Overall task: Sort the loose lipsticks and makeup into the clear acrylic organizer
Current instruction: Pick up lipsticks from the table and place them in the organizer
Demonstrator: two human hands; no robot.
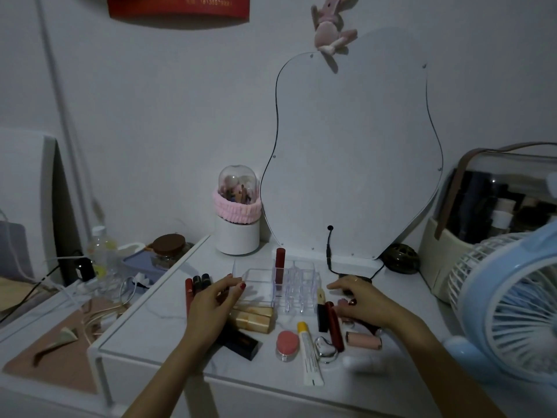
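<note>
The clear acrylic organizer stands mid-table with one red lipstick upright in a slot. My left hand is at its left corner, index finger and thumb pinching the wall. My right hand reaches over the loose items on the right with fingers stretched out, its thumb touching a small pink piece. Loose on the table are gold lipsticks, a black box, dark tubes, a dark red tube, a pink lipstick, a pink heart compact, a yellow-capped tube and a silver heart.
A wavy mirror leans on the wall behind, its black cable trailing by the organizer. A brush holder stands at back left. A blue fan and a cosmetics case crowd the right. A cluttered lower table sits left.
</note>
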